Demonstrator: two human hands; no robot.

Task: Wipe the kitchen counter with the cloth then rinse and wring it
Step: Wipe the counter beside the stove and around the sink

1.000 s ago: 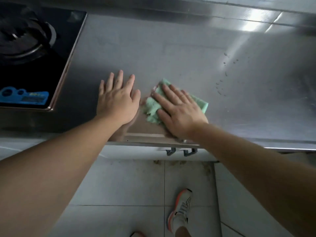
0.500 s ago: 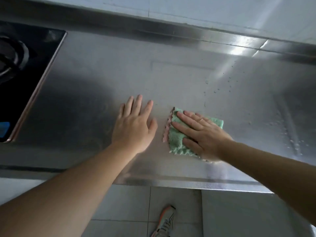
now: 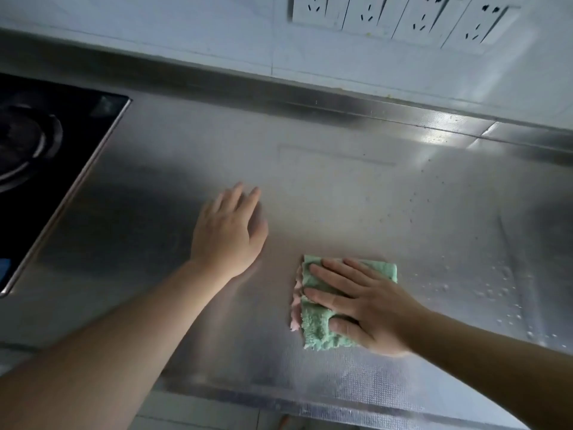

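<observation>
My right hand (image 3: pixel 369 305), fingers spread flat on the green cloth (image 3: pixel 319 327), has slid it rightward along the table's (image 3: pixel 356 197) front edge toward the water droplets (image 3: pixel 493 290), while my empty left hand (image 3: pixel 229 231) stays splayed beside it, so wiping continues and rinsing waits.

Brushed stainless-steel counter (image 3: pixel 341 193), dull sheen, fine embossed grain near front edge, water beads at right. Fluffy green terry cloth (image 3: pixel 316 330). Glossy black glass hob (image 3: pixel 46 169). Smooth white plastic sockets (image 3: pixel 403 17).
</observation>
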